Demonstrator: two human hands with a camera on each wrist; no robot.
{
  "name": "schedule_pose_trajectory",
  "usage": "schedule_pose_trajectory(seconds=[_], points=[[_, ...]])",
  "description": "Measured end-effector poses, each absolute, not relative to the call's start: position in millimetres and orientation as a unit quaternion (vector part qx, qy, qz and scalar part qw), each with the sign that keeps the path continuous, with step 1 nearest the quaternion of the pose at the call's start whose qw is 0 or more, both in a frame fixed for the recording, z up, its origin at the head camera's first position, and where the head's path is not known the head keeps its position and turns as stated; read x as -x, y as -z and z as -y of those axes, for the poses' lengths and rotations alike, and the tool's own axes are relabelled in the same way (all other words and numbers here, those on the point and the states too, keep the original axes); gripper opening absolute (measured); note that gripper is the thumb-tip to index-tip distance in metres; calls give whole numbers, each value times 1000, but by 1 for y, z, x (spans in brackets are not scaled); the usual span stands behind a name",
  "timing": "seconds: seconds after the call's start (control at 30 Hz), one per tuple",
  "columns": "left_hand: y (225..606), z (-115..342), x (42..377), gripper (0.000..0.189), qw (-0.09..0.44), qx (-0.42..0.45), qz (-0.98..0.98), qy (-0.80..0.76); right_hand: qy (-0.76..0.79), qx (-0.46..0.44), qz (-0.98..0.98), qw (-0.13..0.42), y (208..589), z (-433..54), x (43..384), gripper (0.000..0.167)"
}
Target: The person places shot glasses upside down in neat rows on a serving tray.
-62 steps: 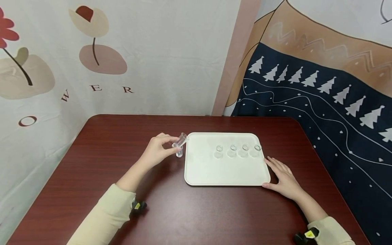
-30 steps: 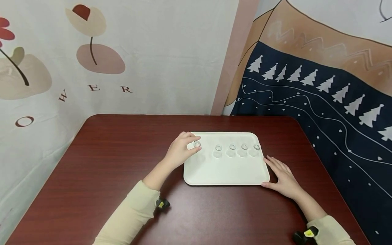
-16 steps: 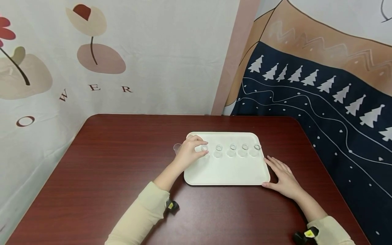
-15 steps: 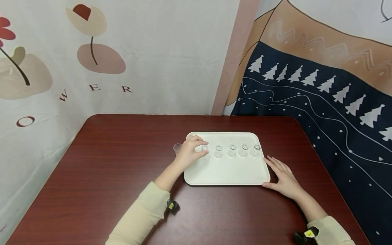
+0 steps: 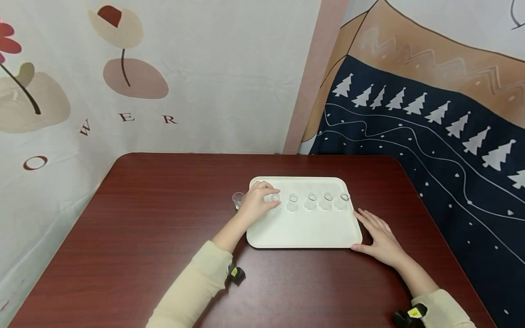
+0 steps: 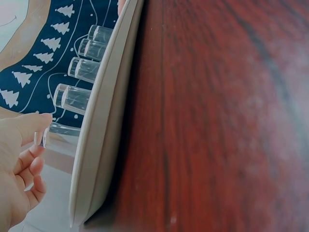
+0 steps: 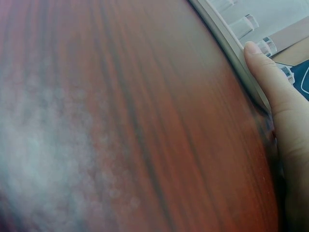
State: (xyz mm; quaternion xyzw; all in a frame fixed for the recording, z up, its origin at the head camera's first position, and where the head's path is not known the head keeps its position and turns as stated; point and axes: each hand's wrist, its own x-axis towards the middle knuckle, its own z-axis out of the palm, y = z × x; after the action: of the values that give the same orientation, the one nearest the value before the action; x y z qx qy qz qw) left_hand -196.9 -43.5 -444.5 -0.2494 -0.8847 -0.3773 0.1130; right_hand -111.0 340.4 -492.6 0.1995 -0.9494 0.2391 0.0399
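Note:
My left hand (image 5: 255,205) is over the left part of the white tray (image 5: 303,232), thumb and index finger pinching a small clear shot glass (image 5: 275,197) by its upper end. That glass stands upside down, narrow base up, on the tray; in the left wrist view the thumb (image 6: 36,124) lies along its side and the other fingers curl below. To its right a row of several like glasses (image 5: 312,200) stands upturned. My right hand (image 5: 379,239) rests at the tray's right edge with fingers extended, its thumb (image 7: 263,67) on the rim in the right wrist view.
Left of the tray, partly behind my left hand, another shot glass (image 5: 237,198) stands rim up on the dark red-brown table (image 5: 164,205). Printed cloths (image 5: 229,82) hang behind the table's back edge.
The left hand has carried the tilted glass from left of the tray, turned it upside down and brought it down at the row's left end. The right hand has stayed in place.

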Motion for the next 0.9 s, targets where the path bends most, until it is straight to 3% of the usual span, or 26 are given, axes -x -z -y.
schedule_pose_trajectory(seconds=[0.5,0.9], points=[[445,43,200,36,91,240,890,378,-240,-198,950,36,492,-340,114,93],[429,61,182,43,134,241,860,430,-239,-195,951,33,491,-340,113,94]])
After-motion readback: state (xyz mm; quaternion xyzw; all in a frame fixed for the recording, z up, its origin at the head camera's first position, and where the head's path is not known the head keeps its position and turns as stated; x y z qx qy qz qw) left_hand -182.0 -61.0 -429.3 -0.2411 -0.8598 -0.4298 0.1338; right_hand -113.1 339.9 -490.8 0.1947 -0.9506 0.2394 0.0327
